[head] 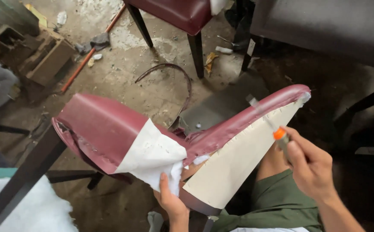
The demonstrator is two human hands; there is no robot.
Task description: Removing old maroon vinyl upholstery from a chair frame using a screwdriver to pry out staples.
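We are gripping a peeled-back flap of maroon upholstery (152,154) with our left hand (172,202), holding the chair seat (230,167) over our lap. Our right hand (309,165) is clenching an orange-collared tool (268,122), its tip touching the seat's stapled edge. Below us lies a dusty concrete floor (139,81) littered with scraps, a cut maroon strip (176,71), and another chair's dark legs (195,51).

Seat panel (221,141) lies between left hand (172,202) and right hand (309,165).
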